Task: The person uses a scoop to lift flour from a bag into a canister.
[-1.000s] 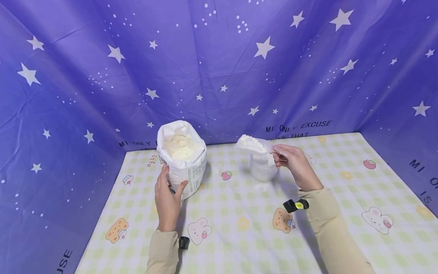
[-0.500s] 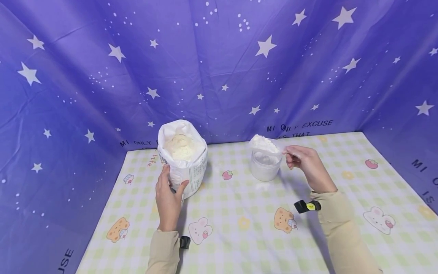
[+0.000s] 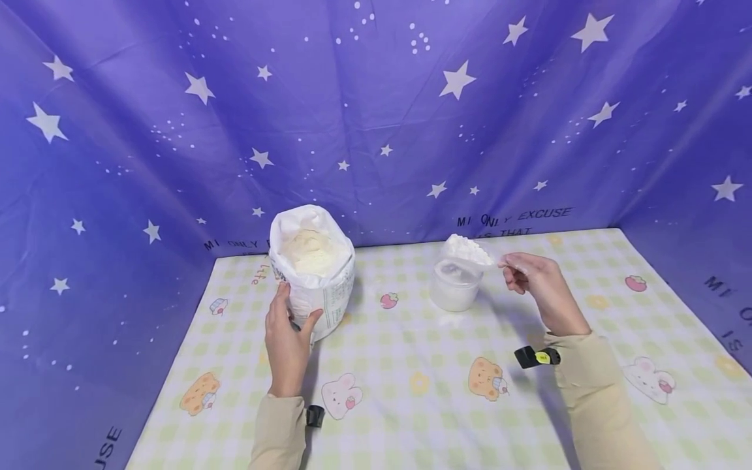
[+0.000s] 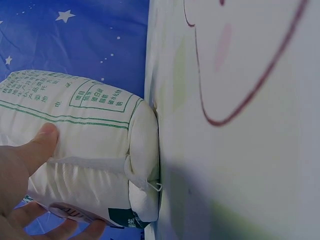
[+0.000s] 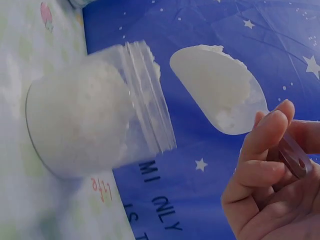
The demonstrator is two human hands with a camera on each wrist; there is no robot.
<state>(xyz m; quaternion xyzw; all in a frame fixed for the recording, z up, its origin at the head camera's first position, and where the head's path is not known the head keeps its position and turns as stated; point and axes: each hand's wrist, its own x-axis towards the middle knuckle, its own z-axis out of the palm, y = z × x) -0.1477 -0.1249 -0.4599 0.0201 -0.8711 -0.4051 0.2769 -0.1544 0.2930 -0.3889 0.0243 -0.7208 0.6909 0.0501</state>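
A white bag (image 3: 335, 290) with green print stands upright and open at the left, filled with pale cream powder (image 3: 311, 253). My left hand (image 3: 289, 343) grips its near side, the thumb on the printed front and the fingers round the other side, as the left wrist view shows. Between thumb and fingers, my right hand (image 3: 543, 287) pinches the handle of a clear plastic scoop (image 5: 215, 97) heaped with white powder (image 3: 464, 248). The scoop is held just above the mouth of a clear round jar (image 5: 80, 120). White powder shows inside that lidless jar.
A checked cloth (image 3: 399, 365) with cartoon prints covers the table. Behind it and at both sides hangs a purple curtain (image 3: 364, 117) with white stars, close behind the bag and the jar.
My right hand has moved to the right, bringing the loaded scoop from the jar's left side to over its mouth. My left hand and the bag have stayed put.
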